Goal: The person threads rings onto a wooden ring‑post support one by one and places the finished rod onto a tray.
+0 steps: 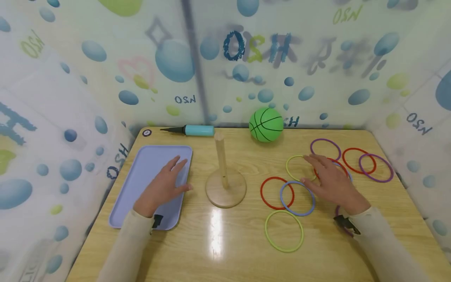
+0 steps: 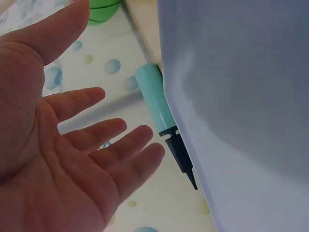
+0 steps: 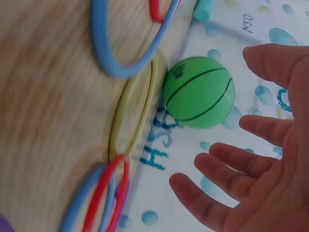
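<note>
My left hand (image 1: 163, 188), fingers spread and holding nothing, hovers over the right part of a lavender tray (image 1: 148, 164). Over the scattered rings my right hand (image 1: 331, 182) is likewise spread and holds nothing. Beneath and beside it lie a yellow ring (image 1: 287, 167), a red ring (image 1: 261, 192) and a blue ring (image 1: 313, 203), the last two overlapping. Nearer the front edge is another yellow ring (image 1: 266, 231). Between the hands stands a wooden peg (image 1: 221, 156) on a round base (image 1: 215, 192). The right hand and forearm partly hide several rings.
At the back stand a green ball (image 1: 266, 125) and, lying on its side, a light-blue hand pump (image 1: 199, 130). A small round disc (image 1: 147, 133) is at the back left corner. More red and purple rings, one a purple ring (image 1: 392, 172), lie at the right. Patterned curtains enclose the table.
</note>
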Motion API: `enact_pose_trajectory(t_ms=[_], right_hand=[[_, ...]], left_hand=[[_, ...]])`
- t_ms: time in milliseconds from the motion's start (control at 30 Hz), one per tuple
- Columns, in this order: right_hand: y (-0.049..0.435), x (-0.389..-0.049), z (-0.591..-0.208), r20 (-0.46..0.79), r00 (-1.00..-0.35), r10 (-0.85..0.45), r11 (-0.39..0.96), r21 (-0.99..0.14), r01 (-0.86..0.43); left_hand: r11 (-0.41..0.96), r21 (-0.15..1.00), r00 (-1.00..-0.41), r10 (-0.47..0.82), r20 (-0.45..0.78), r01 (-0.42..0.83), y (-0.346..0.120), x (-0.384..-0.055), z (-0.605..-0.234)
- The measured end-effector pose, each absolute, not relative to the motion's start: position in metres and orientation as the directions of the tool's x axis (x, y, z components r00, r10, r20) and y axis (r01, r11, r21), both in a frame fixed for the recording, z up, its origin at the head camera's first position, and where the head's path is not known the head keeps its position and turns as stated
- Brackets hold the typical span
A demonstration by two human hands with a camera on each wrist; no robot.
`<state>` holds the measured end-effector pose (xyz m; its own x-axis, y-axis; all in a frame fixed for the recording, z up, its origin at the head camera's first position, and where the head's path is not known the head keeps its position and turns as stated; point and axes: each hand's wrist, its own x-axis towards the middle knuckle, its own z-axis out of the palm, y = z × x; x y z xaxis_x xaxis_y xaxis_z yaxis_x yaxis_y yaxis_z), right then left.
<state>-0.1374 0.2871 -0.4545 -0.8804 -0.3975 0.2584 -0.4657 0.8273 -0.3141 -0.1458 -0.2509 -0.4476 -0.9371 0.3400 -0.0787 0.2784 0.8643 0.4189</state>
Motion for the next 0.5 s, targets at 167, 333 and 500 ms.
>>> enact_pose_trajectory(t_ms=[167,333,500], right_hand=[[0.279,-0.136,-0.459,0.210,-0.877,-0.432,0.770,-0.420,-0.480],[0.270,-0.133,-0.465,0.178,-0.864,-0.471,0.700,-0.520,-0.490],[0.263,-0.130,-0.470,0.127,-0.864,-0.487,0.619,-0.648,-0.444]], left_hand=[[0.818,0.487,-0.922,0.382,-0.064,0.305,-0.241,-0.144,-0.450],[0.765,0.549,-0.902,0.429,-0.046,0.336,-0.232,-0.141,-0.453],[0.705,0.616,-0.879,0.475,-0.043,0.351,-0.220,-0.138,-0.455]])
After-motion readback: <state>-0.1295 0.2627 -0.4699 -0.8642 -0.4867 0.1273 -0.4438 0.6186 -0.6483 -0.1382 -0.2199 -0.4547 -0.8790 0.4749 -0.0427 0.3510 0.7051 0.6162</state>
